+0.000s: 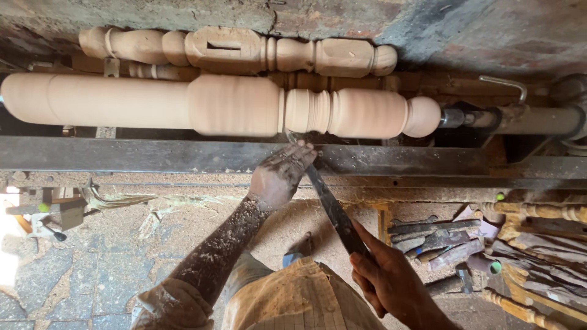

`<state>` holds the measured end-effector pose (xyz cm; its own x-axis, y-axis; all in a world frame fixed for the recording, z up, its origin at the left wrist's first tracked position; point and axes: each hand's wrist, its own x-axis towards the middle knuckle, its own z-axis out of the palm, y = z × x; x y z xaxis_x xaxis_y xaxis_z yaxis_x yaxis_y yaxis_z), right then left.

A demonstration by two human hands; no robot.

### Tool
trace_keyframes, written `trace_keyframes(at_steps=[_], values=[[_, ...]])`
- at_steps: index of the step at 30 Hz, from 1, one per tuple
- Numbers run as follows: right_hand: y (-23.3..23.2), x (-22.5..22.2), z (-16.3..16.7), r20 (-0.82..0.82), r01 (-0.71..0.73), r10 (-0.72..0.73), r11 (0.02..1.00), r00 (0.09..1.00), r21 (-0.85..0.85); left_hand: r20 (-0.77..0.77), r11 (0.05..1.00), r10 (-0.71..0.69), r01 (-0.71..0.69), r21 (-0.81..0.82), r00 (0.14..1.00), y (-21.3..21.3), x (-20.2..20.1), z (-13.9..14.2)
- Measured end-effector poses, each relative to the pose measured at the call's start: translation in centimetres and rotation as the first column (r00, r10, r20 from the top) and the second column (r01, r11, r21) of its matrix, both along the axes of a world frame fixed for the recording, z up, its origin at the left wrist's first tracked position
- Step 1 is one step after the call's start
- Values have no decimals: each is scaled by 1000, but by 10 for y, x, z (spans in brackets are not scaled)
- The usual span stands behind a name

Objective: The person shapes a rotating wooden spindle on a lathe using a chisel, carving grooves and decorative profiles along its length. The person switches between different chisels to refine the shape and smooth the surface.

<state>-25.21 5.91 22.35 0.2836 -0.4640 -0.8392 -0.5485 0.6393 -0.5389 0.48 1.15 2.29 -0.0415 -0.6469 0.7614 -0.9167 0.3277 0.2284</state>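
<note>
the spindle [232, 105] sat on the lathe, blurred as if spinning, above the steel rest [153, 156]. the left hand [278, 177], caked in dust, pressed the chisel [333, 208] onto the rest, fingers closed over its blade near the tip at a groove. the right hand [382, 278] wrapped tight round the handle end, low by the body. if the tip tilted or dug too deep, it could likely catch, tear the groove or kick back, and the left fingers lay close to the wood.
</note>
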Motion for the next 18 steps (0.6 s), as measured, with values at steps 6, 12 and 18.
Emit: trace_keyframes(at_steps=[6,12,18], values=[[-19,-15,3,49,-117,120,992,992,-56,22,995,29,-31,99,999,-5,-3,-9],[42,-39,-40,251,-36,140,924,958,-379,25,979,-179,175,102,984,-7,-3,4],[26,-48,-40,206,32,-2,989,979,-141,186,970,-233,214,117,954,-11,-9,9]])
